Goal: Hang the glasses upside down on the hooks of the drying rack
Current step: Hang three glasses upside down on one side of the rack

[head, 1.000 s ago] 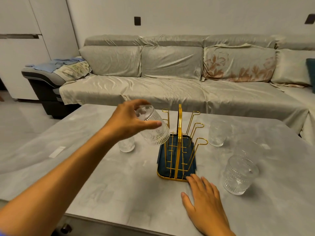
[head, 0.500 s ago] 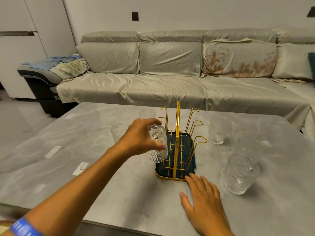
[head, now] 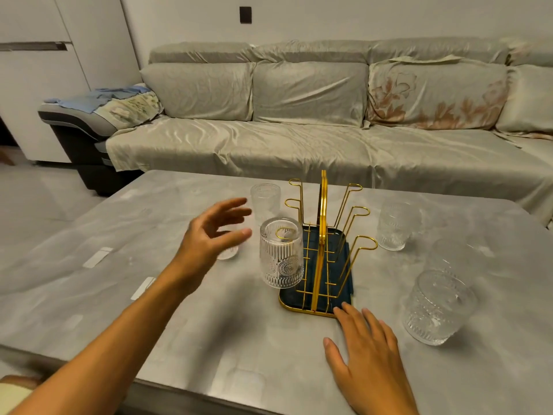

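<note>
Head view: hung glass [head: 280, 253] sits mouth-down on a near-left hook of the gold rack [head: 321, 250]. Left hand [head: 209, 235] open, just beside it, not touching. Right hand [head: 363, 348] flat on the table [head: 209, 324], fingertips at the rack's base. Other glasses [head: 437, 307] stand loose. Ribbed, rigid, breakable; likely weighty and slick, so grip around the wall. Smooth grey tabletop; sofa [head: 299, 115] behind.
</note>
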